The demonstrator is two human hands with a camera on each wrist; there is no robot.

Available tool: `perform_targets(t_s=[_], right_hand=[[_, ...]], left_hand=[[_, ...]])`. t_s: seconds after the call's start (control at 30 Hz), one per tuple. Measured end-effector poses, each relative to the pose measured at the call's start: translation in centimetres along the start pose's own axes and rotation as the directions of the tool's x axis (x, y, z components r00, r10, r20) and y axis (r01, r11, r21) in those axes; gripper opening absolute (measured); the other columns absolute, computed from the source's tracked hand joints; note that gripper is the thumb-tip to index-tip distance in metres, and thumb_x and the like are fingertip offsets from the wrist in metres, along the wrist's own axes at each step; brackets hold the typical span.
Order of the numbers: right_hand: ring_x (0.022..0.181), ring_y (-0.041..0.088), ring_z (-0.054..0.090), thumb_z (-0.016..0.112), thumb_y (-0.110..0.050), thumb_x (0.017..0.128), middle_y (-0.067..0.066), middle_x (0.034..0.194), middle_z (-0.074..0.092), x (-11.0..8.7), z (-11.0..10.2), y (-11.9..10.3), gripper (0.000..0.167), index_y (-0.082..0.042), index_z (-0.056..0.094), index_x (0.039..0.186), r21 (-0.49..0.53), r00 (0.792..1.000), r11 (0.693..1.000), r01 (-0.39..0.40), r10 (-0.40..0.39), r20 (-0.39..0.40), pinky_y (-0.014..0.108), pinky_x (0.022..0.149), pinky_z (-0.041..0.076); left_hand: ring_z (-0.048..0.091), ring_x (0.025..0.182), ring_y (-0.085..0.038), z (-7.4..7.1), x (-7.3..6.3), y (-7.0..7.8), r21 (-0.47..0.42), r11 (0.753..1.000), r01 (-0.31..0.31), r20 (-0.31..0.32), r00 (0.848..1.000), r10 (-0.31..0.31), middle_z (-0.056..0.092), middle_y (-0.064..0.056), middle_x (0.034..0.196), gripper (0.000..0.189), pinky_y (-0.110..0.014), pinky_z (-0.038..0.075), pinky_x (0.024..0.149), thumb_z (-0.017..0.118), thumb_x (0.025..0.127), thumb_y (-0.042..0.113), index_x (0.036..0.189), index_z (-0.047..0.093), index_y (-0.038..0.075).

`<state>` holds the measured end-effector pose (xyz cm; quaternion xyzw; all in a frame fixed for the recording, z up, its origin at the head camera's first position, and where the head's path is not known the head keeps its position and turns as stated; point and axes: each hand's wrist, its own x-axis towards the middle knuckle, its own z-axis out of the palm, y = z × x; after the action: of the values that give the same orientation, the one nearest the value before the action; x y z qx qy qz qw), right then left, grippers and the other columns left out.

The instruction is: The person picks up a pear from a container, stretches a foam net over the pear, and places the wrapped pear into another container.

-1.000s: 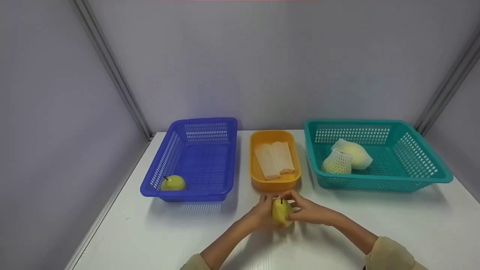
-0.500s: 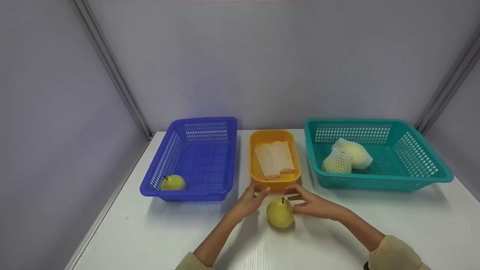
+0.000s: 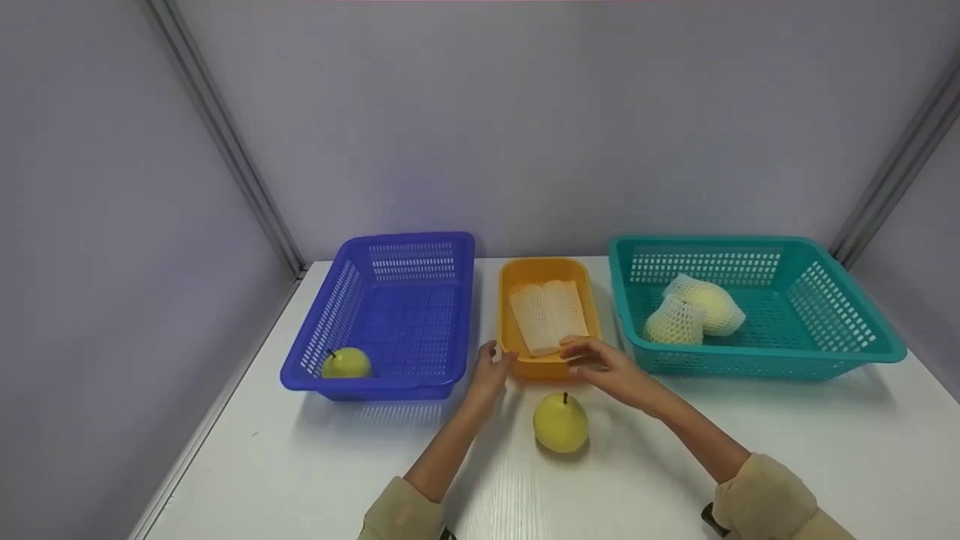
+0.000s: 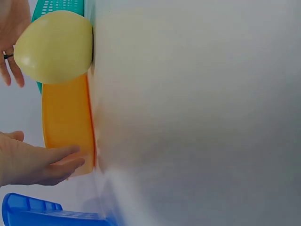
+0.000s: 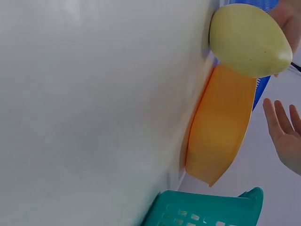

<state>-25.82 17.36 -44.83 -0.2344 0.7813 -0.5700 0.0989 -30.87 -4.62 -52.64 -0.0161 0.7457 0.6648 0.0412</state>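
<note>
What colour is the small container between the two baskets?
The container is orange; the head view shows it best.

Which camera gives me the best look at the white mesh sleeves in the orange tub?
The head view: it looks down into the orange tub, so both mesh sleeves show, lying side by side. Neither wrist view shows them, only the tub's outside.

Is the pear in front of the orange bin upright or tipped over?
Upright: the pear rests broad end down on the white table, with its stem at the top.
</note>
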Motion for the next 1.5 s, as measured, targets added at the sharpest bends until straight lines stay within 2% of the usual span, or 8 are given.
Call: perform_targets(t_s=[0.1, 0.37, 0.5, 0.77, 0.87, 1.03, 1.23, 1.5], right_hand=[[0.113, 0.035, 0.046, 0.053, -0.011, 0.093, 0.023, 0.122, 0.048, 1.0, 0.0, 0.0, 0.032, 0.005, 0.047, 0.121, -0.005, 0.998, 1.000, 0.011, -0.011, -0.055, 0.032, 0.091, 0.043], [0.108, 0.034, 0.051, 0.054, -0.009, 0.092, 0.022, 0.118, 0.051, 3.8, 0.3, -0.3, 0.027, 0.005, 0.051, 0.115, -0.039, 0.985, 0.999, -0.010, 0.004, -0.170, 0.036, 0.086, 0.046], [0.107, 0.034, 0.052, 0.056, -0.007, 0.090, 0.020, 0.117, 0.054, 5.2, 0.7, -0.3, 0.024, 0.001, 0.054, 0.112, -0.111, 0.975, 0.994, -0.013, -0.011, -0.221, 0.041, 0.086, 0.046], [0.107, 0.033, 0.051, 0.058, -0.009, 0.089, 0.013, 0.115, 0.056, 7.0, 2.0, 0.5, 0.023, -0.002, 0.056, 0.111, -0.236, 0.977, 0.971, -0.034, -0.018, -0.215, 0.044, 0.086, 0.045], [0.108, 0.034, 0.050, 0.058, -0.010, 0.088, 0.012, 0.114, 0.055, 7.5, 2.4, 1.2, 0.022, -0.004, 0.058, 0.110, -0.295, 0.979, 0.954, -0.061, -0.001, -0.203, 0.044, 0.087, 0.044], [0.108, 0.033, 0.050, 0.059, -0.010, 0.088, 0.012, 0.114, 0.055, 8.0, 2.8, 2.4, 0.022, -0.007, 0.060, 0.110, -0.365, 0.976, 0.924, -0.116, 0.038, -0.215, 0.045, 0.088, 0.044], [0.115, 0.030, 0.046, 0.057, -0.016, 0.090, 0.013, 0.124, 0.050, 8.4, 3.1, 2.7, 0.030, -0.009, 0.056, 0.119, -0.420, 0.973, 0.885, -0.199, 0.128, -0.190, 0.046, 0.095, 0.037], [0.110, 0.027, 0.049, 0.053, -0.023, 0.093, 0.010, 0.119, 0.057, 8.8, 3.6, 2.4, 0.028, -0.011, 0.063, 0.116, -0.519, 0.948, 0.793, -0.318, 0.265, -0.176, 0.046, 0.096, 0.035]], left_hand=[[0.027, 0.126, -0.043, 0.0, -2.5, 3.7, -0.043, 0.998, 0.052, 0.006, 0.999, -0.051, 0.019, -0.033, 0.141, 0.061, -0.051, 0.031, 0.098, 0.049, 0.093, 0.018, 0.138, 0.020, -0.012], [0.025, 0.127, -0.044, -0.1, -5.1, 7.4, -0.122, 0.990, 0.065, 0.044, 0.997, -0.060, 0.016, -0.035, 0.141, 0.055, -0.048, 0.028, 0.100, 0.043, 0.092, 0.005, 0.135, 0.017, -0.019], [0.030, 0.125, -0.041, 0.2, -3.8, 5.9, -0.151, 0.987, 0.060, 0.025, 0.998, -0.056, 0.019, -0.033, 0.141, 0.054, -0.046, 0.031, 0.099, 0.042, 0.091, 0.004, 0.135, 0.020, -0.017], [0.041, 0.119, -0.030, 0.8, 0.4, 0.6, -0.210, 0.977, -0.028, 0.015, 0.999, 0.032, 0.033, -0.025, 0.138, 0.051, -0.039, 0.039, 0.094, 0.047, 0.089, 0.008, 0.134, 0.031, -0.010], [0.041, 0.119, -0.032, 0.9, -0.3, 1.5, -0.209, 0.978, -0.001, 0.012, 1.000, 0.003, 0.032, -0.028, 0.138, 0.050, -0.040, 0.038, 0.095, 0.043, 0.089, 0.005, 0.133, 0.030, -0.013], [0.039, 0.117, -0.040, 0.7, -3.4, 5.7, -0.249, 0.967, 0.061, 0.036, 0.998, -0.054, 0.029, -0.034, 0.135, 0.049, -0.046, 0.033, 0.098, 0.036, 0.087, -0.004, 0.131, 0.023, -0.020], [0.045, 0.104, -0.033, 0.7, -2.6, 5.1, -0.282, 0.957, 0.069, 0.025, 0.998, -0.064, 0.035, -0.033, 0.131, 0.052, -0.044, 0.037, 0.095, 0.037, 0.083, -0.007, 0.132, 0.024, -0.019], [0.046, 0.087, -0.023, 0.9, -2.4, 4.6, -0.275, 0.960, 0.047, 0.013, 0.999, -0.045, 0.046, -0.027, 0.114, 0.051, -0.040, 0.042, 0.087, 0.036, 0.080, -0.008, 0.130, 0.029, -0.018]])
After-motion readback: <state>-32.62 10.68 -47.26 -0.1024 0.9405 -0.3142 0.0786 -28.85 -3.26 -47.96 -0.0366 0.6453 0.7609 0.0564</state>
